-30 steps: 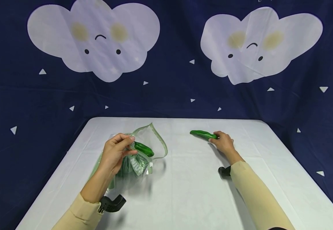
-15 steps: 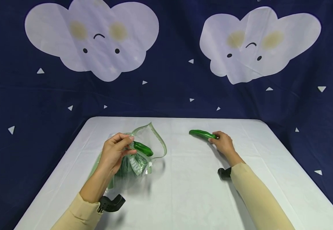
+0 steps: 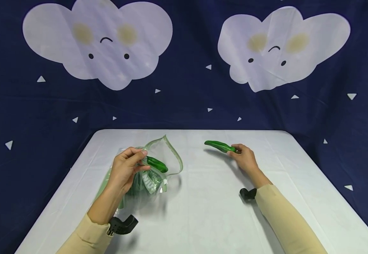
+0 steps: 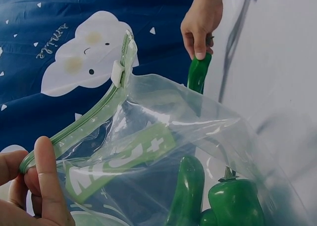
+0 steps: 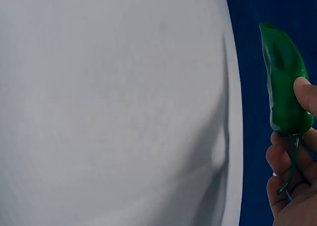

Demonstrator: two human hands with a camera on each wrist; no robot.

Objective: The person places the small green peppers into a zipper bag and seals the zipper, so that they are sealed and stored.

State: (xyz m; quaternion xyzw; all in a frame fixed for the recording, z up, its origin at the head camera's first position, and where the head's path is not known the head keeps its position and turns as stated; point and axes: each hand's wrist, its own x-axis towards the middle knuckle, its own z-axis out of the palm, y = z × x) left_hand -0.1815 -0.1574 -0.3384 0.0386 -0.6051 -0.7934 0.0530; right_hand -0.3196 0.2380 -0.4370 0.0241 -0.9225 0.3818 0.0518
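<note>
My left hand (image 3: 125, 171) pinches the green zip rim of a clear plastic bag (image 4: 148, 159), whose mouth gapes toward the right. A white slider (image 4: 118, 74) sits on the zip in the left wrist view. Through the plastic I see a long green pepper (image 4: 186, 191) and a rounder green pepper (image 4: 237, 202) with a stem. Over the table's right half, my right hand (image 3: 246, 158) holds another long green pepper (image 3: 219, 145) near its stem end. In the right wrist view the thumb lies on this pepper (image 5: 285, 82) and its stem hangs by the fingers.
A white cloth covers the table (image 3: 203, 211). Behind it hangs a dark blue curtain (image 3: 190, 98) printed with clouds and small triangles. The black wrist cameras (image 3: 123, 225) stick out from both sleeves (image 3: 285, 211).
The right hand has lifted its pepper a little off the table and shifted slightly left; a shadow now shows apart below it. The left hand stays on the bag rim.
</note>
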